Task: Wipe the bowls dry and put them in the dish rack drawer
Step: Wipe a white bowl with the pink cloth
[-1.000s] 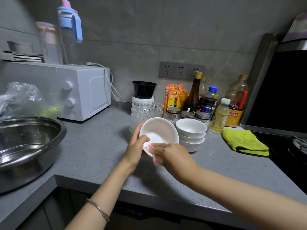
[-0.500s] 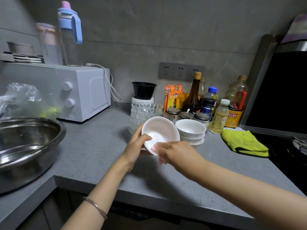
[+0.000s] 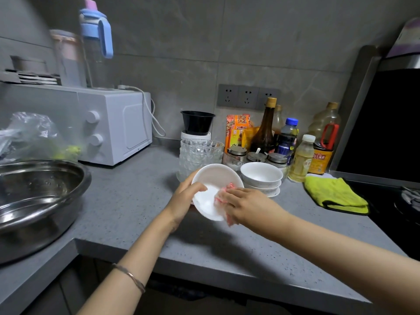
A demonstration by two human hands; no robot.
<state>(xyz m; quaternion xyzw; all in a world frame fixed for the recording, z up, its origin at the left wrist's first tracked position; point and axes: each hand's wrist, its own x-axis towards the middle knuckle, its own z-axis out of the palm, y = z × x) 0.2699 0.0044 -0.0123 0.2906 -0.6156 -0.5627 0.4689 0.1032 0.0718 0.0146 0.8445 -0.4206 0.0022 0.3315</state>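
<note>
Just left of the stacked bowls (image 3: 261, 176), the left hand (image 3: 184, 200) has its grip curled round the rim of a tilted white bowl (image 3: 210, 181) above the bench (image 3: 131, 201); the right hand (image 3: 248, 206) has its grip pinching a pink cloth (image 3: 221, 196) inside it.

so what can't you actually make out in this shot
Head view only:
- dish rack drawer: nowhere in frame.
- pink cloth: mostly covered by the right hand; only its edges show.
- stacked white bowls: the count is unclear, the top one hides those under it.
- white bowl in the left hand: glare hides whether it is dry.
</note>
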